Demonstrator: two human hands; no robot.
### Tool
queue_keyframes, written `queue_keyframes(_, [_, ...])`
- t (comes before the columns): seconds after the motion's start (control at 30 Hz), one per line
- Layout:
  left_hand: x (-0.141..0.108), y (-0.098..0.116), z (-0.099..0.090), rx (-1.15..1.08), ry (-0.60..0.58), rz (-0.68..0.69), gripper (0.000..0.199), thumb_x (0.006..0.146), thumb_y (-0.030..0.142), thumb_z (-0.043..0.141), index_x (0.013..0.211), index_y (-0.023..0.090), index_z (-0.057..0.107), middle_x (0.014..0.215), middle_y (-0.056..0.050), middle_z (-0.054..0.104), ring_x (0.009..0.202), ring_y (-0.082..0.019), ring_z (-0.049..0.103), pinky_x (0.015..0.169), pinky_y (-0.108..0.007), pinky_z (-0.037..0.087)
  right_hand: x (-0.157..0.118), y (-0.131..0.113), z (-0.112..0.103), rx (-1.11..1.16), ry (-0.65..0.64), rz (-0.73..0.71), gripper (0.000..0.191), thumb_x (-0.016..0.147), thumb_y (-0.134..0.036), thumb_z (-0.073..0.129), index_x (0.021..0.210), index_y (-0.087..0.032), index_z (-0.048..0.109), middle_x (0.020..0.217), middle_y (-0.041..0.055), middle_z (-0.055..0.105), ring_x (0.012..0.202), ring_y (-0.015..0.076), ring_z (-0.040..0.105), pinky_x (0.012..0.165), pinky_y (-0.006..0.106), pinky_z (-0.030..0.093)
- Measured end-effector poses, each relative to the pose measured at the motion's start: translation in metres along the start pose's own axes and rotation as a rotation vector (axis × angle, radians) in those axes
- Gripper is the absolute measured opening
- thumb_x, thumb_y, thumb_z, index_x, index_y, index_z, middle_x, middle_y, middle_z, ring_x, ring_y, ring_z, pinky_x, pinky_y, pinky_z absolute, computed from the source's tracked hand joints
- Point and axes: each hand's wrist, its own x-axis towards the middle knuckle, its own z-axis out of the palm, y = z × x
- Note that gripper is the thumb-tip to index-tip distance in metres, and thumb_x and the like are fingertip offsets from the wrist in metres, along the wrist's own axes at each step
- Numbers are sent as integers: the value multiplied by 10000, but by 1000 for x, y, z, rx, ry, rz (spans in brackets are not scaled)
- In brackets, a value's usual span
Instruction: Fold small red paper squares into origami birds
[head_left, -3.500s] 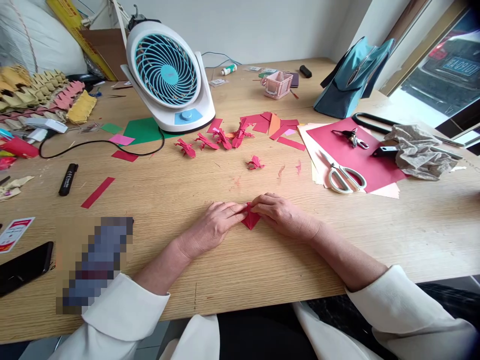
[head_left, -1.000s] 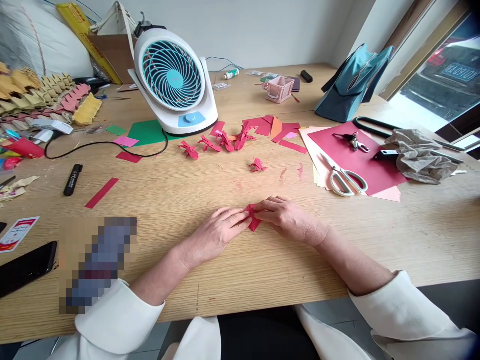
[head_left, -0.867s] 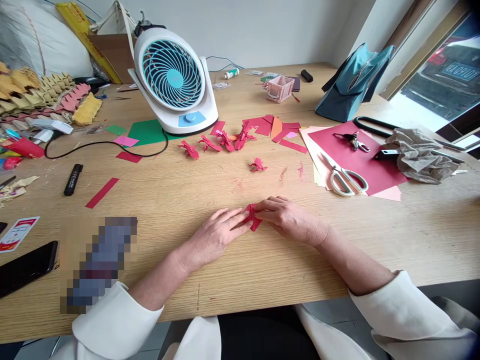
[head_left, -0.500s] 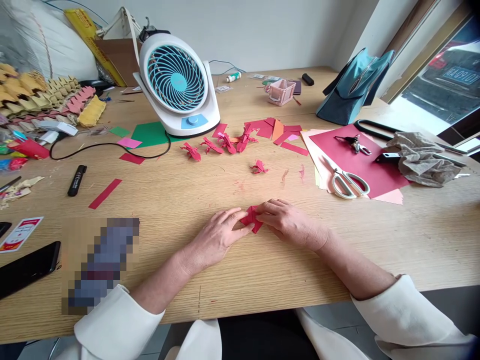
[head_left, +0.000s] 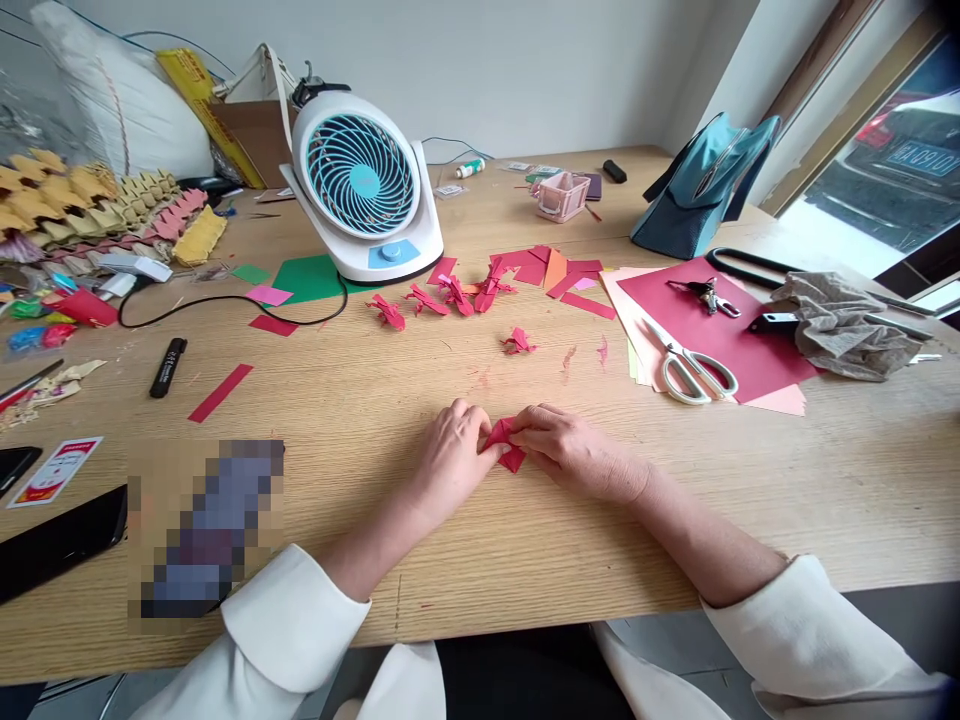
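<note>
A small folded piece of red paper (head_left: 511,458) lies on the wooden table between my hands. My left hand (head_left: 456,452) pinches its left side between thumb and curled fingers. From the other side, my right hand (head_left: 564,447) has its fingertips closed on the paper's right edge. Parts of the paper are hidden under the fingers. Just beyond my hands sits a folded red paper figure (head_left: 518,341). Farther back, several similar red paper figures (head_left: 456,294) stand in a row.
White-handled scissors (head_left: 694,372) rest on red paper sheets (head_left: 652,285) to the right. A white fan (head_left: 367,190) stands at the back, its black cable (head_left: 225,297) running left. A marker (head_left: 168,367), a red strip (head_left: 220,392) and a black phone (head_left: 67,540) lie left. A teal bag (head_left: 694,200) stands back right.
My left hand has drawn its fingers in from lying flatter to a tighter pinch on the red paper, and its wrist has turned. My right hand stays nearly in place. The view has shifted slightly.
</note>
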Motion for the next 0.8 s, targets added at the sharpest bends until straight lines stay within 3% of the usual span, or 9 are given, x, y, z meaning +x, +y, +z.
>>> queue_keyframes(0.23, [7, 10, -5, -44, -59, -104, 146, 813, 223, 709, 831, 179, 571, 865, -46, 663, 822, -205, 632, 743, -343, 481, -1, 3, 1, 71, -1, 29, 216, 977, -140, 477, 1000, -156, 691, 1013, 122, 622, 965, 212, 608, 854, 370, 532])
queue_keyframes(0.37, [8, 16, -4, -39, -60, -109, 159, 811, 239, 701, 763, 184, 561, 862, -56, 666, 843, -218, 632, 748, -348, 478, -1, 4, 1, 115, 23, 50, 199, 967, -130, 482, 927, -159, 675, 989, 100, 607, 890, 183, 613, 814, 332, 528])
queue_keyframes(0.57, [10, 17, 6, -273, -80, -117, 132, 815, 175, 644, 779, 208, 521, 753, 17, 660, 681, -145, 614, 635, -264, 452, 2, 9, 3, 154, 231, 310, 163, 863, -120, 607, 1019, -169, 612, 970, 68, 584, 815, 162, 591, 736, 298, 500])
queue_keyframes(0.7, [10, 16, 10, -420, -49, -112, 156, 774, 132, 645, 813, 214, 517, 735, 45, 650, 655, -112, 605, 615, -218, 444, 3, 11, 7, 275, 231, 384, 26, 864, -170, 633, 856, -181, 655, 845, 41, 600, 782, 156, 577, 714, 279, 466])
queue_keyframes(0.8, [10, 15, 8, -524, -35, -106, 121, 774, 134, 642, 812, 207, 553, 719, 45, 651, 642, -99, 601, 598, -192, 442, 4, 12, 8, 432, 240, 424, 77, 876, -220, 631, 816, -177, 652, 818, 35, 606, 744, 145, 567, 673, 266, 449])
